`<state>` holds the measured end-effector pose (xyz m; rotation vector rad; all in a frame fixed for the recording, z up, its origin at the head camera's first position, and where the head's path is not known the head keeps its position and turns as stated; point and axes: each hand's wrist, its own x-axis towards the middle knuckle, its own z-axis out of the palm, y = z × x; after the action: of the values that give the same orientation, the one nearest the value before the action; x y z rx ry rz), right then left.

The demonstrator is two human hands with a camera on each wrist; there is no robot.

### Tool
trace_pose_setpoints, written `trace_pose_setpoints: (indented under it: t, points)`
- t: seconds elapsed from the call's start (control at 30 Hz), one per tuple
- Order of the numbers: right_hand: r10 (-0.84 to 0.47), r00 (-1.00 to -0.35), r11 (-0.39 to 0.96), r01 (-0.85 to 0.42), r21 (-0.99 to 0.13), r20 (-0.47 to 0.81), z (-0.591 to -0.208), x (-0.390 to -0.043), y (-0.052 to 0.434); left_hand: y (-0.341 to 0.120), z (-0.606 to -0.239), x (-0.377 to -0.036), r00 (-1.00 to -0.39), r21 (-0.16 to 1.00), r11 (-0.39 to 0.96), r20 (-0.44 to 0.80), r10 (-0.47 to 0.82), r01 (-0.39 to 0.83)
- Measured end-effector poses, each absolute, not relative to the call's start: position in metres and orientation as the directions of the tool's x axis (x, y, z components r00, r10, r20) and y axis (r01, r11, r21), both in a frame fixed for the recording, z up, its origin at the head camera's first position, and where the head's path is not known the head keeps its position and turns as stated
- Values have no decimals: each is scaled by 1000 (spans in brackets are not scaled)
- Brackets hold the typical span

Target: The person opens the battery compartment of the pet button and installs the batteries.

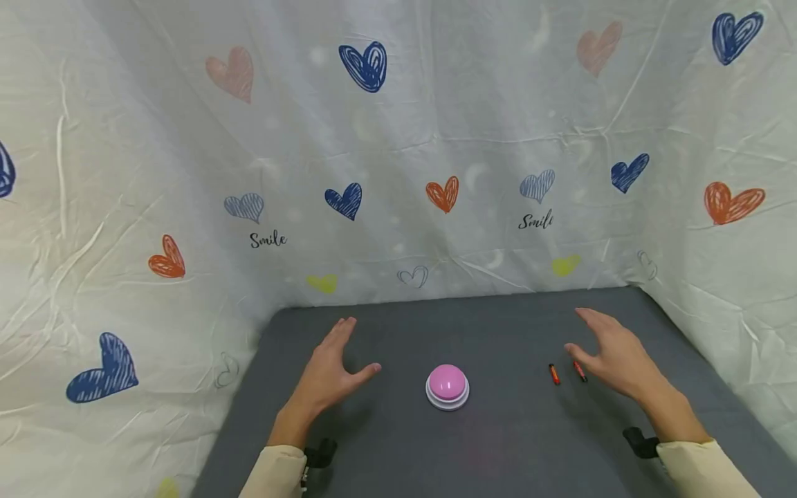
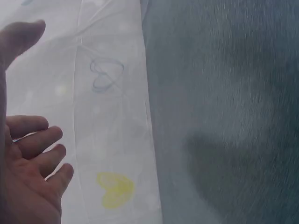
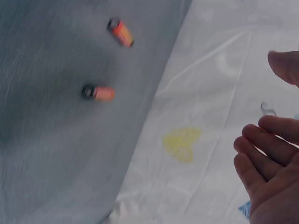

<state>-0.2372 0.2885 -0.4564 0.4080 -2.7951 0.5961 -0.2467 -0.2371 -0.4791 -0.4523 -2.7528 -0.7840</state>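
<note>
Pink button (image 1: 447, 386) on a grey table (image 1: 498, 443)

The glossy dome (image 1: 447, 380) sits in a white base (image 1: 447, 405) between the left hand (image 1: 328, 377) and right hand (image 1: 623, 360), both released. Two orange-and-black cylinders (image 1: 554, 374) lie near the right hand; heart-printed cloth (image 1: 398, 152) hangs behind.

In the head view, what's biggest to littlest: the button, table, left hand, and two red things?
1. Table
2. Left hand
3. Button
4. Left red thing and right red thing: too alike to rank.
</note>
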Motion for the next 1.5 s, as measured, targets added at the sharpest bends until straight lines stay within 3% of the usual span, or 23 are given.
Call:
trace_pose_setpoints:
  t: [0.37,0.67,1.0,1.23,1.37,1.5]
  points:
    - [-329,-891,813,-436,-387,312,-474,-247,235,-205,-494,-248,-939,571,745,209,274,345]
    - [-434,-870,773,-493,-399,233,-484,-252,196,-172,-503,-248,-932,607,716,132,337,344]
    - [-514,-844,751,-528,-395,151,-502,-254,159,-144,-520,-247,-933,582,753,28,358,307]
    - [-587,-781,650,-611,-452,212,-529,-265,152,-129,-525,-247,-922,565,754,34,385,335]
    - [-592,-782,647,-605,-465,194,-525,-261,142,-124,-528,-248,-912,528,766,42,407,366]
    - [-623,-750,631,-649,-426,220,-543,-270,141,-122,-530,-246,-908,511,773,37,418,377]
